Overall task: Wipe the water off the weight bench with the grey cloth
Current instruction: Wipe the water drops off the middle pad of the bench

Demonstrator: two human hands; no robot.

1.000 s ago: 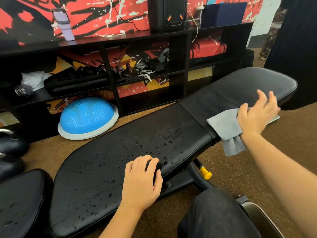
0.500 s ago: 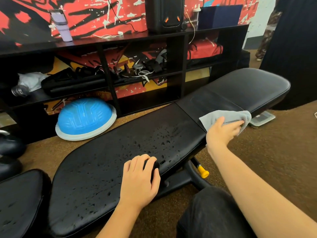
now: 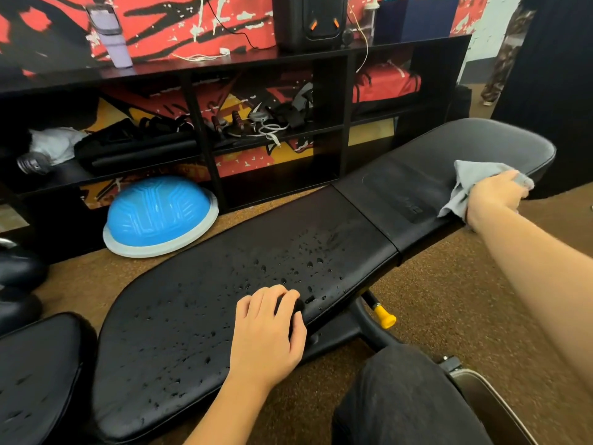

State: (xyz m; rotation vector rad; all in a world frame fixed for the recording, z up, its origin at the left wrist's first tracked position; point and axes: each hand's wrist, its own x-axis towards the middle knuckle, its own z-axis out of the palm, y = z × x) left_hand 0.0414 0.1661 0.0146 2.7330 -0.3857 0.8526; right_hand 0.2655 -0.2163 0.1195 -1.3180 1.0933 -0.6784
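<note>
Mid-wipe: right hand (image 3: 494, 195) grips the bunched grey cloth (image 3: 465, 176) at the weight bench's (image 3: 401, 200) right end, left hand (image 3: 269, 335) curls over its near edge. Next sweep should cross the droplets (image 3: 288, 268).

A black shelf unit (image 3: 330, 91) stands on brown carpet (image 3: 433, 284) against a red-and-black painted wall (image 3: 192, 20); a speaker (image 3: 309, 20) and a purple bottle (image 3: 112, 36) sit on top of the unit, a blue dome (image 3: 157, 210) at its foot.
</note>
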